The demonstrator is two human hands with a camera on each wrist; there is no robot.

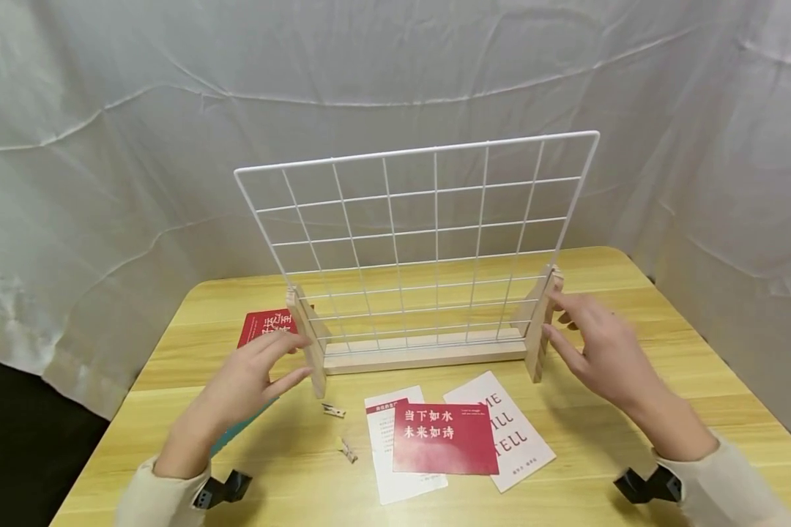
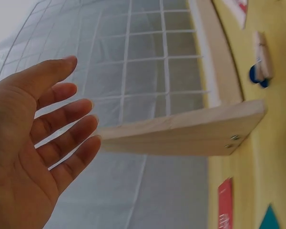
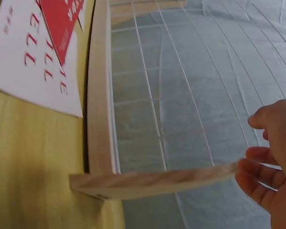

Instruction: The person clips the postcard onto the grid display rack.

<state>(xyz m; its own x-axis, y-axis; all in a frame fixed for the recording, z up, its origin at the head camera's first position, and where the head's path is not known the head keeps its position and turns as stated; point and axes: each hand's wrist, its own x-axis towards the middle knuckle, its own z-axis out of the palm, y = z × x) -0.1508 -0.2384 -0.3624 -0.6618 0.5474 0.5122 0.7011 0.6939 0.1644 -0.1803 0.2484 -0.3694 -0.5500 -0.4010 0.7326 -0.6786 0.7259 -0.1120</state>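
Note:
A white wire grid [image 1: 435,241] stands upright in a wooden base [image 1: 428,356] with a side piece at each end. My left hand [image 1: 247,377] is at the left side piece [image 2: 181,129], fingers spread and relaxed, fingertips right by its edge. On the other side, my right hand [image 1: 603,351] is at the right side piece [image 3: 152,183], its fingers loosely bent and the fingertips close to the wood. Neither hand grips anything. In front of the base, a red card [image 1: 444,439] overlaps two white cards, one on the left [image 1: 385,446] and one on the right [image 1: 524,446].
Two small wooden clothespins [image 1: 333,410] lie left of the cards. Behind the left hand is another red card [image 1: 253,326], and a teal item [image 1: 234,435] shows under the left forearm. The wooden table [image 1: 659,351] is backed by grey-white cloth [image 1: 395,66].

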